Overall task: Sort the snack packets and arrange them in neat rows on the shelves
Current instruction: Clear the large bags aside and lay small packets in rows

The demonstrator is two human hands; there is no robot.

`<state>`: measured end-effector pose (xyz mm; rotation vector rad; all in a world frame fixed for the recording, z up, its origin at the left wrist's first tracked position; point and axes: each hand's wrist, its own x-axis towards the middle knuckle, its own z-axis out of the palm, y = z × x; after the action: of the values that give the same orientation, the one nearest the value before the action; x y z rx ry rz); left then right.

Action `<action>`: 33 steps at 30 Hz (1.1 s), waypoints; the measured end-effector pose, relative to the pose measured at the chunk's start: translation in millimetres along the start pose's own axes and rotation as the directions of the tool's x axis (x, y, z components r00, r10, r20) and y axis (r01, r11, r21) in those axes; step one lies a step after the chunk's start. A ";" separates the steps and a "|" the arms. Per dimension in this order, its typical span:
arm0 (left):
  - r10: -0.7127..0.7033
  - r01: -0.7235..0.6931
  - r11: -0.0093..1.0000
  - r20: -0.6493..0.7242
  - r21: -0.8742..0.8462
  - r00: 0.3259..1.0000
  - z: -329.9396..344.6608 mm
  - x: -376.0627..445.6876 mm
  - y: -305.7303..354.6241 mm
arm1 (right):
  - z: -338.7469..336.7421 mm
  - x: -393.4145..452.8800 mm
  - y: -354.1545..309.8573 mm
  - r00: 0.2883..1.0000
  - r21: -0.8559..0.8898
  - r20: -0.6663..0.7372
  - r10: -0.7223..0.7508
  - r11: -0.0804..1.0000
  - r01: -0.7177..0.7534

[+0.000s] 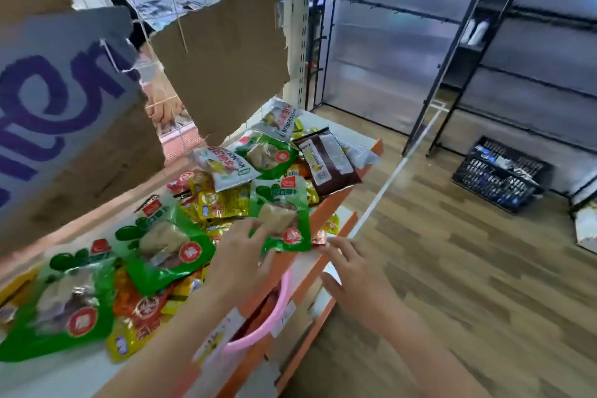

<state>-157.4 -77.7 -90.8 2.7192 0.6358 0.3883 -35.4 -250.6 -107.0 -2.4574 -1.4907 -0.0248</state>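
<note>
Shop interior with wood-plank floor (452, 268); a white shelf (64, 378) with orange front edge carries a loose heap of snack packets. Nearest, the left hand (240, 255) lies with fingers spread on the lower edge of a green packet (281, 213) at the shelf front; whether it grips cannot be told. The right hand (352, 268), apart from the left and just beyond the edge, has relaxed fingers whose tips touch a small red sachet (319, 237) beside the green packet. A pink loop (277, 310) hangs below the edge. Further left lie two more green packets (164, 245) over yellow sachets (219, 203). Beyond, white packets (226, 168) and a brown packet (326, 161). Torn cardboard (223, 55) hangs above. Far right: black racks (484, 42) and a black crate (497, 174).
</note>
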 end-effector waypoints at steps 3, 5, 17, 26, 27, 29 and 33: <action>-0.004 0.004 1.000 0.046 -0.013 0.999 5.1 30.7 -5.5 | -5.2 36.2 17.3 0.999 0.015 0.010 0.031 0.999 -0.032; 0.016 -0.015 1.000 0.079 -0.004 0.997 9.1 46.4 -11.6 | -5.1 58.2 25.2 0.998 0.047 0.005 0.054 0.997 -0.055; -0.104 0.102 0.994 0.067 0.029 0.992 28.6 78.4 -21.2 | -28.2 186.6 94.9 0.994 0.087 -0.040 0.098 0.992 -0.094; -0.251 0.220 0.949 -0.120 -0.224 0.960 34.5 141.9 32.5 | -5.9 224.3 158.3 0.945 -0.174 0.206 0.253 0.960 -0.219; -0.263 0.229 0.938 -0.105 -0.259 0.959 37.0 151.7 40.5 | -6.5 224.3 158.9 0.946 -0.185 0.205 0.252 0.959 -0.216; -0.317 0.291 0.889 -0.016 -0.354 0.948 45.7 173.0 57.4 | -6.9 224.6 161.0 0.947 -0.164 0.198 0.251 0.961 -0.221; -0.428 0.485 0.762 0.228 -0.429 0.874 62.7 207.7 81.0 | -6.2 229.1 172.4 0.946 0.066 0.197 0.256 0.960 -0.273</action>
<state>73.5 -64.8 -79.3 2.0128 0.9933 0.2171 223.9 -128.2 -103.7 -2.6208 -1.1825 0.3278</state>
